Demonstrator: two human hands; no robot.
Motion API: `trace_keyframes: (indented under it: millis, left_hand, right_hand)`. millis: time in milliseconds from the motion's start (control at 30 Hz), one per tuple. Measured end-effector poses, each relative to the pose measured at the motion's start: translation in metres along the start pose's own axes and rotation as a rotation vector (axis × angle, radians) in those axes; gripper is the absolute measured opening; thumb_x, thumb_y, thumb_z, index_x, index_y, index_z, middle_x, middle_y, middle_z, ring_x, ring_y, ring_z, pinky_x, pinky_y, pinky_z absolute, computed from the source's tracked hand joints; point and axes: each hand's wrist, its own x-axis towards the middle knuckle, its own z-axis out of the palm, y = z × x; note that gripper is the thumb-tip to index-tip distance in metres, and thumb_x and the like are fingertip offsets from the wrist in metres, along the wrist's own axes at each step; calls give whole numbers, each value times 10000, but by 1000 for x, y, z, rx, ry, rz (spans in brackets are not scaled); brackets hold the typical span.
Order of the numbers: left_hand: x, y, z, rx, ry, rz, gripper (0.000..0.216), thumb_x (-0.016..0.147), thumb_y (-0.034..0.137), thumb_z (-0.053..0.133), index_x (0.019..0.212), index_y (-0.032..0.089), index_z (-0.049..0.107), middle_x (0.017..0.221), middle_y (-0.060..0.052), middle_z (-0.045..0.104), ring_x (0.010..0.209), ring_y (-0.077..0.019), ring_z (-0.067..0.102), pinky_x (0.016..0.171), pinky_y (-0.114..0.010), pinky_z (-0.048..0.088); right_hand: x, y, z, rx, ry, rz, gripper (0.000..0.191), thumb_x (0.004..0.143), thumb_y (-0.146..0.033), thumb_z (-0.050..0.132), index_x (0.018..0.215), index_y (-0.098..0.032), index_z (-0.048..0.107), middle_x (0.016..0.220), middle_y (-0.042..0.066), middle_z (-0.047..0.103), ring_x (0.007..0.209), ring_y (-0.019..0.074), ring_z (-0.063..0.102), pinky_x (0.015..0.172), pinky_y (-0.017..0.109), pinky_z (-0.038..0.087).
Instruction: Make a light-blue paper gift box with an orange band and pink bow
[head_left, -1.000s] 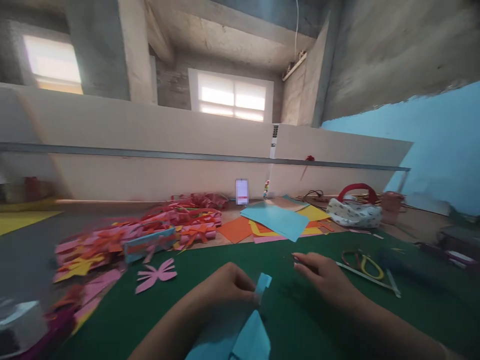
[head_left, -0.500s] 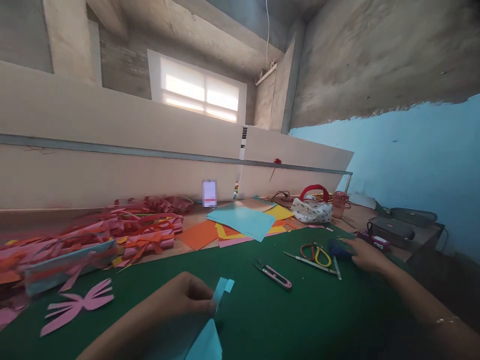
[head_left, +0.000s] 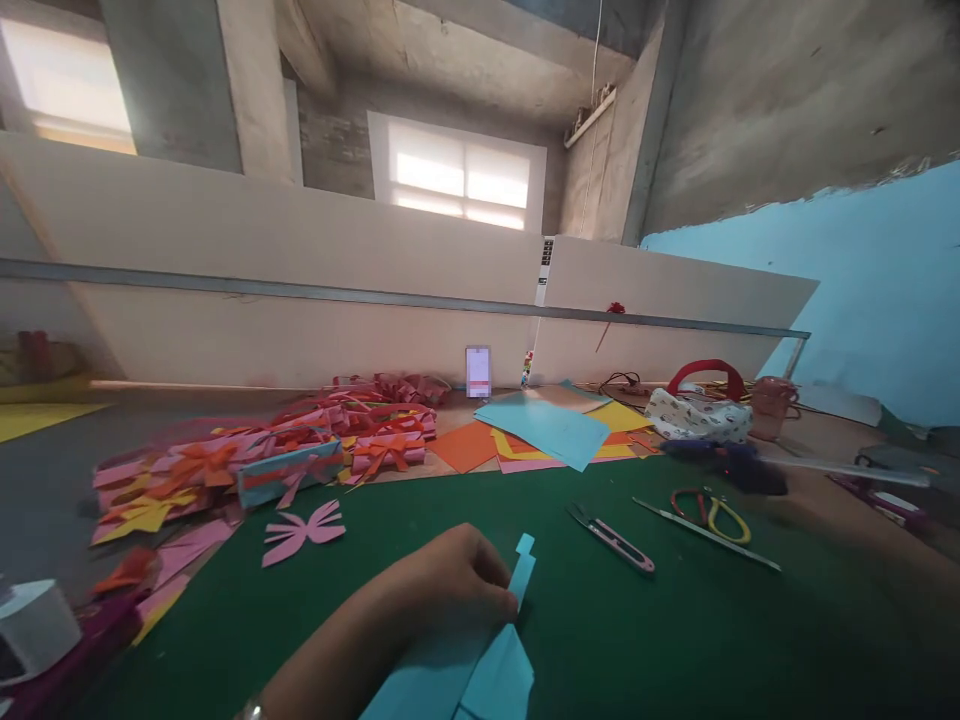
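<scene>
My left hand [head_left: 480, 580] is closed in a pinch on a light blue paper strip [head_left: 523, 578]. Beneath that hand lies a larger folded light blue paper [head_left: 499, 675]. Over at the right, my right hand [head_left: 806, 490] is smeared by motion. It is closed on a dark blue glue gun [head_left: 750, 468], also blurred, with a long whitish glue stick [head_left: 855, 470] beside it. Between the hands, thread snips [head_left: 611, 538], scissors [head_left: 709, 512] with red and yellow handles, and slim tweezers [head_left: 705, 532] rest on the green mat [head_left: 622, 640].
A pink cut-paper bow [head_left: 304, 532] lies left of my left hand. Behind it is a pile of pink and orange paper pieces [head_left: 300, 430]. Coloured sheets [head_left: 547, 425], a phone [head_left: 478, 372], a cloth pouch [head_left: 697, 412] and a pink jug [head_left: 774, 405] stand farther back.
My right hand has lifted the glue gun off the mat, with its glue stick swinging toward the right. The view has turned left. My left hand still pinches the blue strip.
</scene>
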Motion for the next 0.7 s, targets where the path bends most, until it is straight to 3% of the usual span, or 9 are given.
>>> trace_keyframes:
  millis: [33, 100, 167, 233, 467, 700]
  left_hand:
    - [0, 0, 1, -3, -7, -15, 174, 548, 354, 631, 563, 180, 624, 521, 35, 488, 495, -103, 431, 465, -226, 296]
    - [-1, 1, 2, -2, -25, -38, 170, 542, 351, 630, 559, 183, 614, 523, 31, 493, 501, -110, 450, 465, -227, 311]
    - [-1, 2, 3, 14, -31, -46, 164, 538, 343, 624, 554, 180, 605, 530, 26, 494, 511, -114, 466, 465, -226, 324]
    - [0, 1, 6, 34, -26, -43, 138, 527, 309, 608, 583, 183, 610, 549, 22, 505, 525, -122, 486, 451, -222, 329]
    - [7, 3, 11, 40, -33, -65, 171, 471, 241, 557, 636, 208, 590, 542, 28, 529, 507, -133, 507, 416, -217, 350]
    - [9, 9, 8, 87, -75, -77, 195, 449, 244, 604, 639, 212, 575, 602, 23, 561, 547, -147, 522, 432, -228, 379]
  right_hand:
    - [-8, -24, 9, 36, -35, -4, 437, 734, -458, 561, 1099, -223, 607, 996, 96, 644, 955, 350, 552, 787, 442, 433]
    - [-22, -70, 28, 103, -261, -59, 442, 717, -448, 600, 1081, -198, 624, 1023, 73, 642, 1000, 306, 544, 862, 389, 417]
    - [-32, -104, 45, 105, -429, -109, 426, 733, -439, 590, 1079, -193, 622, 1038, 61, 634, 971, 265, 556, 841, 350, 425]
    - [-35, -125, 56, 36, -487, -214, 389, 767, -434, 556, 1068, -195, 613, 983, 52, 627, 900, 229, 559, 756, 310, 439]
    - [-20, -143, 68, -160, -461, -420, 297, 808, -365, 513, 1005, -165, 610, 860, 38, 584, 735, 155, 515, 605, 232, 399]
    - [-14, -151, 73, -107, -562, -320, 325, 805, -371, 528, 1047, -168, 604, 861, 39, 592, 711, 144, 527, 565, 213, 406]
